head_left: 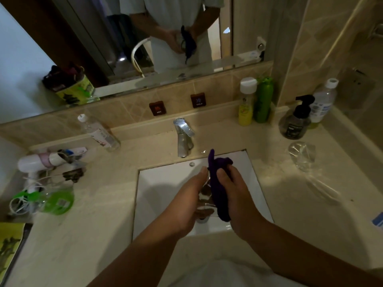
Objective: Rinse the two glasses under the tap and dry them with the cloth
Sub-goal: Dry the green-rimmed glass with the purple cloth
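Over the middle of the sink (165, 183), the left hand (186, 204) was wrapped around a clear glass (205, 195), and the right hand (234, 195) pressed a dark purple cloth (217, 187) against its right side, fingers closed on the cloth. The glass looked thin, hard and breakable, and probably slippery if wet, so a full wrap round its body seemed the safest hold, with the soft, limp cloth doing the rubbing (it would fold into the mouth easily). Both looked light. How much of the glass was covered by the cloth could not be told, as the picture was dim and the glass nearly see-through.

The second glass (301, 155) stood on the counter (103, 235) near its right edge, well apart from the hands, just in front of a dark pump bottle (295, 121). The tap (183, 137) sat at the back edge of the sink with no water visibly running. The counter was pale polished stone, likely slick when wet, so a glass set down near an edge could slide. It was crowded: bottles at the back right corner, a hair dryer (37, 162) and a green bottle (58, 200) towards the left edge. A mirror (62, 38) hung behind, in a dim tiled bathroom
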